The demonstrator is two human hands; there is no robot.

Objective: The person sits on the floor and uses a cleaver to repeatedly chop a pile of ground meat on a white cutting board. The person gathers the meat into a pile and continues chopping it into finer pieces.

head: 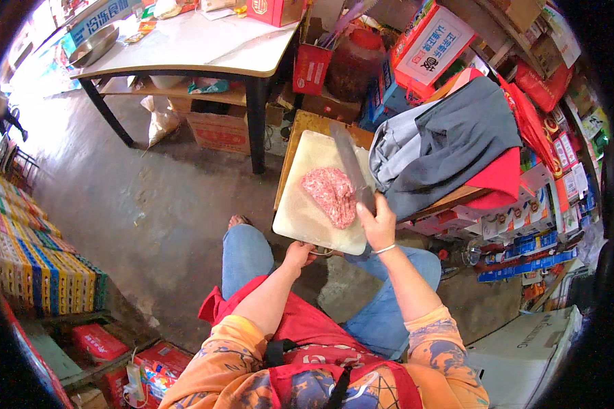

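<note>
A mound of minced meat point(331, 197) lies on a pale cutting board point(299, 214), which rests on a small wooden table point(307, 121). My right hand point(378, 222) is shut on the handle of a cleaver point(349, 158). Its broad blade slants up and left over the board's right side, beside the meat; whether it touches the board I cannot tell. At the board's near edge, my left hand point(300, 254) grips the board's handle point(321, 251). The fingertips of that hand are partly hidden.
Just right of the board, grey and dark cloth point(455, 138) is piled over red fabric point(496, 179). A white-topped table point(220, 43) with a metal bowl point(94, 46) stands ahead on the left. Stacked crates point(41, 260) line the left, and packed shelves point(568, 168) the right.
</note>
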